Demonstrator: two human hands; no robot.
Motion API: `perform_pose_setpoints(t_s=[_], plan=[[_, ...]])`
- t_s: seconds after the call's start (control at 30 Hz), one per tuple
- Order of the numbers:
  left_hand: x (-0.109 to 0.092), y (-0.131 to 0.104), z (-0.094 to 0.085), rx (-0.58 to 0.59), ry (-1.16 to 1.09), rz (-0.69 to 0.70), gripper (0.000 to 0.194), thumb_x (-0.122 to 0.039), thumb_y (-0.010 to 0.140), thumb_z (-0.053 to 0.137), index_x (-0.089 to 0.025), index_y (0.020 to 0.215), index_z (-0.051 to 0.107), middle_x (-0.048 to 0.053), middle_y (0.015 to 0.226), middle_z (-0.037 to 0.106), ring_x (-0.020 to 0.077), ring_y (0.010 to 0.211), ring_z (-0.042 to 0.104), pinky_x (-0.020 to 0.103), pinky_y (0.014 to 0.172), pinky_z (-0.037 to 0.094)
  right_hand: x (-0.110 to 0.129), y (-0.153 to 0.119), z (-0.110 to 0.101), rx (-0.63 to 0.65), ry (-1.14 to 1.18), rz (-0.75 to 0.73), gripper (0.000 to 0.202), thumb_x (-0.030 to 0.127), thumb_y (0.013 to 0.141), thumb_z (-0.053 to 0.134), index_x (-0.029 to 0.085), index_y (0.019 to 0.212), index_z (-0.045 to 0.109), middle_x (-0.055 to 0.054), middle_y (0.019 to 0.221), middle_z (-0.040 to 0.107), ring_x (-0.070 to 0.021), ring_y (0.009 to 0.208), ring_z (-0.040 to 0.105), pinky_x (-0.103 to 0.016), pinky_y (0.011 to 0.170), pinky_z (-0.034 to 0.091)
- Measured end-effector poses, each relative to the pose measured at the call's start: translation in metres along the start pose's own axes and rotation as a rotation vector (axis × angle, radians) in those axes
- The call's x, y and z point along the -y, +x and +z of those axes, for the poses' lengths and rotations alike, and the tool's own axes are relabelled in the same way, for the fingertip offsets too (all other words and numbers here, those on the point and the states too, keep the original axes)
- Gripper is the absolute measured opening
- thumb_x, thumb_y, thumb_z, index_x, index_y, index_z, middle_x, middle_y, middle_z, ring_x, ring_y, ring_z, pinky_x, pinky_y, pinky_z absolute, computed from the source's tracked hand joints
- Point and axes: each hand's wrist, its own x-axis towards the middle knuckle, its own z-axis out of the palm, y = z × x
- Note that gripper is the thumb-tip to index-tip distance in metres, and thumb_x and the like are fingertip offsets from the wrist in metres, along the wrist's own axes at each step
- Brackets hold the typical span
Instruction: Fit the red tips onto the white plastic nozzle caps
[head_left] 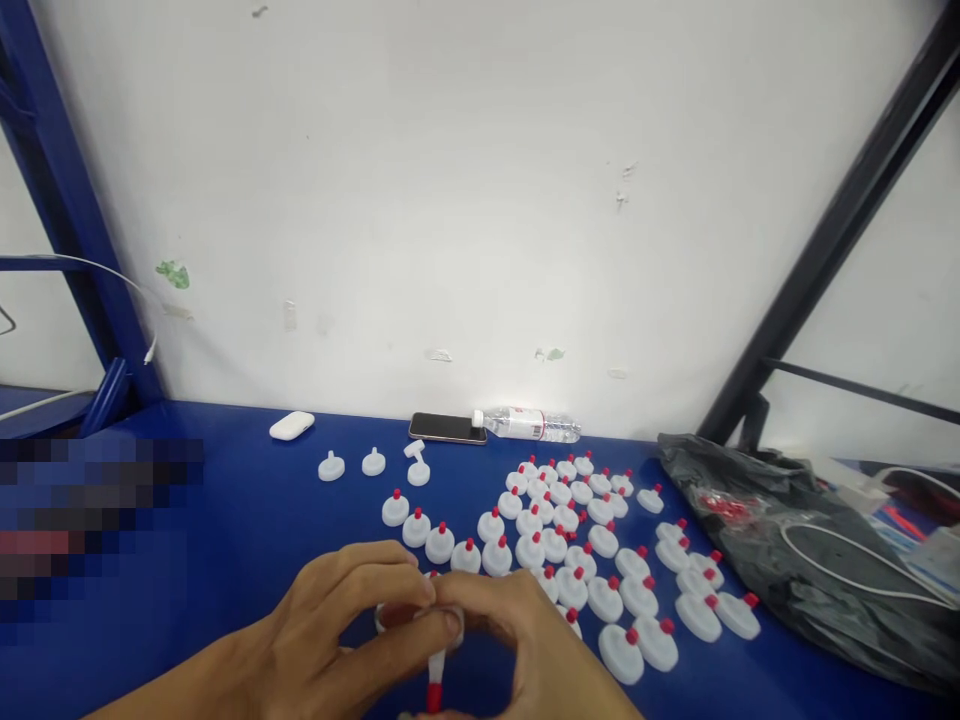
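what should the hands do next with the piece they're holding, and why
Probably press the red tip snug onto the held nozzle cap. The left hand and right hand grip the cap, its spout toward the wearer; the tip is at the spout's end, but whether it is fully seated can't be seen. Most loose nozzle caps nearby wear red tips.

Along the table's (pixel 247 540) rear, before the wall (pixel 450 200), lie a small case (pixel 292 426), a phone (pixel 442 429) and, right of it, a bottle (pixel 517 424). Three loose caps (pixel 373 463) sit in front. Many tipped caps (pixel 554 545) spread centre-right, left of a bag (pixel 825 610). Nearest, between left hand (pixel 330 620) and right hand (pixel 517 620), is seemingly another cap (pixel 436 665), mostly hidden.
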Motion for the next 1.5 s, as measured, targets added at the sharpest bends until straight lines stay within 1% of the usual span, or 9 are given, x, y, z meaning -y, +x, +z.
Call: perform_pose_setpoints(t_s=[0.13,0.23,0.5,0.8,1.0,1.17,1.3,1.4,1.5], plan=[[0.005,0.015,-0.003,-0.044,0.026,-0.098,0.028,-0.007,0.095,0.061,-0.015,0.121,0.069,0.009,0.108,0.063,0.0222,0.101,0.063,0.034,0.085,0.057,-0.008,0.003,-0.001,-0.228,0.208,-0.048,0.063,0.03,0.071,0.089,0.036,0.131,0.07,-0.002,0.133,0.073,-0.0294,0.125,0.064,-0.042,0.108,0.049],[0.012,0.022,-0.001,-0.032,0.044,-0.249,0.032,-0.005,0.094,0.062,-0.018,0.123,0.065,0.009,0.11,0.061,0.0219,0.098,0.058,0.037,0.085,0.052,-0.021,0.007,-0.014,-0.478,0.282,-0.133,0.042,0.047,0.089,0.075,0.033,0.128,0.068,-0.005,0.127,0.074,-0.0248,0.111,0.07,-0.038,0.098,0.055],[0.018,0.015,0.01,0.357,-0.166,-0.669,0.018,-0.019,0.093,0.05,-0.024,0.106,0.062,0.005,0.106,0.066,0.0247,0.1,0.057,0.039,0.085,0.053,-0.041,0.002,-0.064,-0.869,0.281,-0.182,0.03,0.051,0.09,0.074,0.028,0.107,0.069,-0.003,0.097,0.077,-0.0182,0.079,0.067,-0.03,0.078,0.057],[0.015,0.013,0.01,0.462,-0.219,-0.771,0.016,-0.027,0.093,0.05,-0.025,0.103,0.063,0.003,0.099,0.069,0.024,0.094,0.064,0.037,0.084,0.055,-0.039,0.001,-0.062,-0.84,0.226,-0.209,0.025,0.05,0.092,0.072,0.028,0.102,0.068,-0.002,0.095,0.074,-0.0146,0.069,0.06,-0.026,0.064,0.051],[0.027,0.011,0.008,0.437,0.005,-0.662,0.03,-0.03,0.103,0.037,-0.024,0.101,0.066,0.005,0.1,0.071,0.0215,0.094,0.064,0.034,0.083,0.057,-0.038,0.0,-0.061,-0.816,0.139,-0.215,0.023,0.049,0.096,0.067,0.026,0.097,0.068,-0.001,0.085,0.07,-0.0155,0.069,0.06,-0.027,0.064,0.051],[0.059,0.008,0.006,0.411,0.351,-0.7,0.037,-0.027,0.101,0.041,-0.013,0.123,0.068,0.021,0.128,0.063,0.0385,0.12,0.054,0.057,0.101,0.048,-0.037,-0.002,-0.06,-0.824,0.112,-0.22,0.021,0.046,0.097,0.065,0.026,0.097,0.068,-0.002,0.09,0.071,-0.016,0.069,0.06,-0.029,0.065,0.05],[0.082,-0.007,0.008,0.486,0.602,-0.812,0.053,-0.027,0.1,0.043,-0.002,0.146,0.052,0.036,0.145,0.05,0.0552,0.14,0.038,0.071,0.1,0.043,-0.035,-0.003,-0.06,-0.857,0.094,-0.221,0.022,0.047,0.096,0.065,0.026,0.095,0.068,-0.002,0.088,0.07,-0.0169,0.068,0.06,-0.029,0.063,0.051],[0.091,-0.019,0.01,0.635,0.636,-0.864,0.044,-0.022,0.1,0.049,-0.003,0.139,0.059,0.031,0.126,0.067,0.049,0.129,0.056,0.061,0.095,0.051,-0.034,-0.004,-0.064,-0.915,0.027,-0.212,0.023,0.049,0.095,0.065,0.026,0.096,0.068,-0.002,0.084,0.07,-0.0185,0.07,0.063,-0.029,0.062,0.051],[0.094,-0.024,0.01,0.776,0.589,-0.882,0.024,-0.024,0.103,0.058,-0.012,0.122,0.068,0.012,0.103,0.075,0.0275,0.097,0.073,0.045,0.086,0.059,-0.039,-0.005,-0.079,-1.035,-0.093,-0.197,0.025,0.05,0.094,0.065,0.026,0.099,0.069,-0.004,0.095,0.074,-0.0212,0.077,0.069,-0.032,0.067,0.052]])
